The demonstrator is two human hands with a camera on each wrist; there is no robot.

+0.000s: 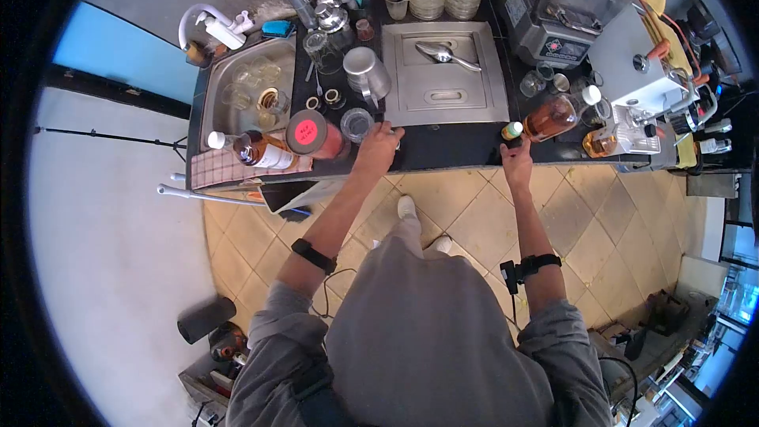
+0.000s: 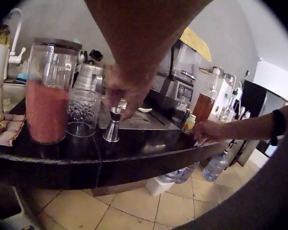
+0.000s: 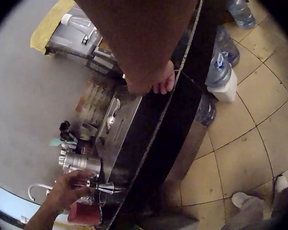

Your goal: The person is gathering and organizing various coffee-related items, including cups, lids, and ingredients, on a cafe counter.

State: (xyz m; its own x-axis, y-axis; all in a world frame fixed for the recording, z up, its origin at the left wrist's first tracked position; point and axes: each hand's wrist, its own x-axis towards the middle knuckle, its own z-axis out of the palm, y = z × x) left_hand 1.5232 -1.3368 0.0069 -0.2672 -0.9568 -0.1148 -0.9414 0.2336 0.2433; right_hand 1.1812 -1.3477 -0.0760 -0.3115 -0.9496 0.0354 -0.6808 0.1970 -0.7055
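Note:
At the counter's front edge my left hand [image 1: 378, 149] pinches a steel jigger [image 2: 112, 131] from above; the jigger stands upright, its top partly covered by the fingers. Just left of it are a textured glass [image 1: 357, 124] and a jar of red contents [image 2: 47, 111] with a dark lid. Farther right, my right hand [image 1: 518, 161] holds a small bottle [image 1: 512, 131] with a pale cap, seen also as a yellow-green bottle [image 2: 188, 124] in the left wrist view. In the right wrist view the forearm hides that bottle, and only part of the right hand [image 3: 156, 82] shows.
Behind are a metal pitcher [image 1: 367, 73] and a steel panel [image 1: 436, 107] with a scoop [image 1: 448, 56]. A large amber bottle [image 1: 551, 119] stands beside the right hand, near a blender [image 1: 555, 46]. On the left are a sink [image 1: 212, 115], a labelled bottle [image 1: 265, 150] and a checked cloth [image 1: 212, 170].

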